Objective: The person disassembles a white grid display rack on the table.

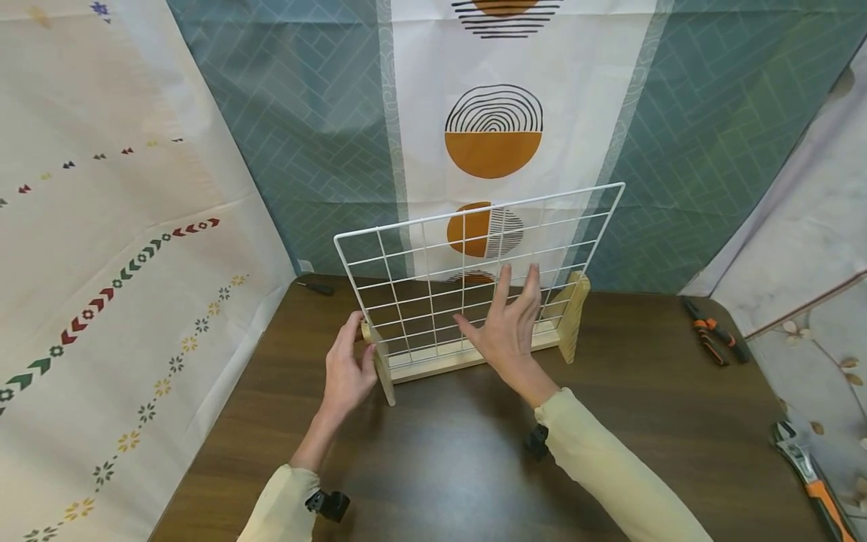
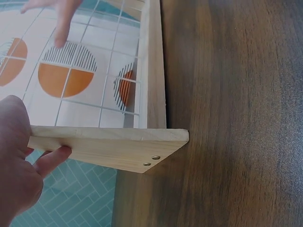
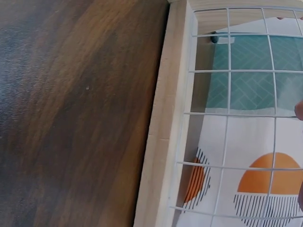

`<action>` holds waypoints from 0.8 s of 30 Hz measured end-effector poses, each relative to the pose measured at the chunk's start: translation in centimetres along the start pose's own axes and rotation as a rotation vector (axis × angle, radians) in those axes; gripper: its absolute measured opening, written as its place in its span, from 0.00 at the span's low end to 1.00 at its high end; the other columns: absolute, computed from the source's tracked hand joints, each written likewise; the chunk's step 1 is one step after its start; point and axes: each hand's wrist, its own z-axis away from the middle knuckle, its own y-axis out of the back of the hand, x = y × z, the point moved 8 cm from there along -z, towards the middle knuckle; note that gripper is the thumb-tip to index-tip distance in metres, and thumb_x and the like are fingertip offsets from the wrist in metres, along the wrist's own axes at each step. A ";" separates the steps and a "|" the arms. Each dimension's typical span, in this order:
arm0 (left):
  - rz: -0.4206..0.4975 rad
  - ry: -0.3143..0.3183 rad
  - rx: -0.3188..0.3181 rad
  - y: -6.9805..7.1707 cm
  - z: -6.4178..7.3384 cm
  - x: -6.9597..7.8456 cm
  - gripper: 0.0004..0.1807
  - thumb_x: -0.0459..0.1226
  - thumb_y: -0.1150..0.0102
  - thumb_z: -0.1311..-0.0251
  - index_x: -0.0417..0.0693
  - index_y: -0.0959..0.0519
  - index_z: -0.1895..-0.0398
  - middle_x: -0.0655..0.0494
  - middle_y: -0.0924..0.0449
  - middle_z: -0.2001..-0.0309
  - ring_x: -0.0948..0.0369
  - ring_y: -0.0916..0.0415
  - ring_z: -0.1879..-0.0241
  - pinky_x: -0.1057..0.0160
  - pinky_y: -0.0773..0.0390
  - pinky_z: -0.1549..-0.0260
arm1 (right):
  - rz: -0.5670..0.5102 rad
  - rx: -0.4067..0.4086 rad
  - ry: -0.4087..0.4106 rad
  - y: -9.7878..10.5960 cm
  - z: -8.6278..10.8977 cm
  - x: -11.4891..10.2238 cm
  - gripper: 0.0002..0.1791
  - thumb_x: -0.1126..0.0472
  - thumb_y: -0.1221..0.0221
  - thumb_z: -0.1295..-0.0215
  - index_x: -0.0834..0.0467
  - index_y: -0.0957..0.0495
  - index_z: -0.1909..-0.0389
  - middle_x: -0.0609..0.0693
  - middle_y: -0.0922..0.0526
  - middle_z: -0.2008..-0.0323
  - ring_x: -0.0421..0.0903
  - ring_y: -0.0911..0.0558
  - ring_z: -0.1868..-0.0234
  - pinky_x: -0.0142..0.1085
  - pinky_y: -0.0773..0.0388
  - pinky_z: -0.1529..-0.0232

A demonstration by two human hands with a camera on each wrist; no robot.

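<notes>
White wire grid (image 1: 463, 267) stands raised in a wooden frame on the brown table (image 1: 650, 421), its lower edge along a pale board (image 1: 440, 366), set between the left side panel (image 1: 382, 369) and the right side panel (image 1: 573, 316). Whether its edges sit in slots: can't tell.

Left hand (image 1: 348, 373) grips the left side panel near its upper end, thumb and fingers closed about the wood, likely to steady the frame. Right hand (image 1: 506, 324) is spread, fingers apart, in front of the grid, pinching nothing; contact with the wires can't be told. Probably there to check or support the grid's lean. The 2 side panels seem placed to carry the grid at both ends, the board to tie them together.

Counts: 1 grid, 2 side panels, 1 board at the front, 2 metal fasteners (image 2: 155, 157) on the left panel's outer face, 2 hands. Tools: 1 screwdriver (image 1: 315, 287) at the far left, 1 pair of pliers (image 1: 710, 324) at right, 1 adjustable wrench (image 1: 806, 468) at near right. All 3 lie well apart from the frame, likely parked out of the way.
</notes>
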 end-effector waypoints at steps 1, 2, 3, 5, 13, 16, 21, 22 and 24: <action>-0.002 -0.002 0.002 0.0 0.0 0.0 0.34 0.16 0.41 0.49 0.38 0.31 0.36 0.43 0.23 0.53 0.48 0.20 0.55 0.57 0.24 0.78 | -0.002 -0.005 -0.004 -0.1 0.0 0.0 0.73 0.37 0.21 0.64 0.62 0.55 0.24 0.76 0.58 0.31 0.73 0.50 0.29 0.67 0.42 0.37; -0.004 -0.003 0.004 0.0 0.1 0.0 0.34 0.16 0.41 0.49 0.38 0.31 0.36 0.43 0.23 0.53 0.48 0.20 0.55 0.57 0.24 0.78 | 0.000 -0.011 -0.006 -0.2 -0.1 0.0 0.74 0.37 0.21 0.64 0.61 0.56 0.24 0.76 0.59 0.31 0.73 0.51 0.28 0.68 0.42 0.38; -0.004 -0.002 0.005 0.0 0.1 0.0 0.34 0.16 0.41 0.49 0.38 0.31 0.36 0.43 0.24 0.53 0.48 0.20 0.55 0.57 0.24 0.78 | 0.000 -0.017 -0.009 -0.3 -0.2 -0.1 0.74 0.37 0.21 0.63 0.60 0.58 0.23 0.76 0.60 0.30 0.73 0.53 0.28 0.68 0.42 0.37; -0.006 -0.004 0.010 0.1 0.1 -0.1 0.34 0.15 0.40 0.50 0.37 0.31 0.36 0.42 0.24 0.53 0.48 0.20 0.55 0.57 0.24 0.78 | 0.009 -0.032 -0.011 -0.4 -0.3 -0.1 0.74 0.36 0.23 0.61 0.58 0.61 0.22 0.77 0.61 0.30 0.73 0.53 0.27 0.67 0.40 0.38; -0.004 0.001 0.003 -0.1 0.1 0.0 0.33 0.16 0.41 0.49 0.37 0.31 0.36 0.41 0.24 0.52 0.47 0.21 0.54 0.55 0.24 0.76 | -0.020 -0.103 -0.086 -0.3 -1.0 0.2 0.71 0.39 0.22 0.59 0.55 0.59 0.22 0.76 0.60 0.30 0.71 0.49 0.28 0.63 0.31 0.43; -0.008 -0.001 0.006 0.0 0.1 0.0 0.34 0.16 0.41 0.49 0.37 0.31 0.36 0.41 0.24 0.52 0.47 0.21 0.54 0.55 0.24 0.76 | -0.017 -0.131 -0.107 -0.4 -1.2 0.3 0.71 0.40 0.22 0.60 0.56 0.58 0.23 0.75 0.60 0.30 0.71 0.47 0.30 0.63 0.29 0.45; -0.010 -0.007 0.005 0.0 0.1 0.0 0.33 0.16 0.41 0.49 0.36 0.31 0.36 0.41 0.24 0.52 0.46 0.21 0.55 0.55 0.24 0.77 | -0.014 -0.148 -0.124 -0.4 -1.2 0.3 0.70 0.40 0.21 0.61 0.58 0.56 0.23 0.74 0.60 0.30 0.70 0.45 0.31 0.63 0.30 0.43; -0.009 -0.008 0.005 -0.1 0.1 0.0 0.33 0.16 0.41 0.49 0.36 0.31 0.36 0.41 0.24 0.52 0.46 0.21 0.55 0.55 0.24 0.76 | -0.015 -0.150 -0.126 -0.4 -1.3 0.3 0.70 0.40 0.21 0.61 0.58 0.55 0.24 0.74 0.60 0.30 0.70 0.44 0.31 0.62 0.30 0.43; -0.005 -0.010 0.007 -0.1 0.1 0.0 0.34 0.16 0.41 0.49 0.36 0.31 0.36 0.41 0.24 0.52 0.46 0.21 0.55 0.55 0.24 0.76 | -0.018 -0.155 -0.132 -0.4 -1.3 0.3 0.71 0.41 0.21 0.61 0.57 0.56 0.23 0.74 0.61 0.30 0.70 0.45 0.31 0.62 0.31 0.42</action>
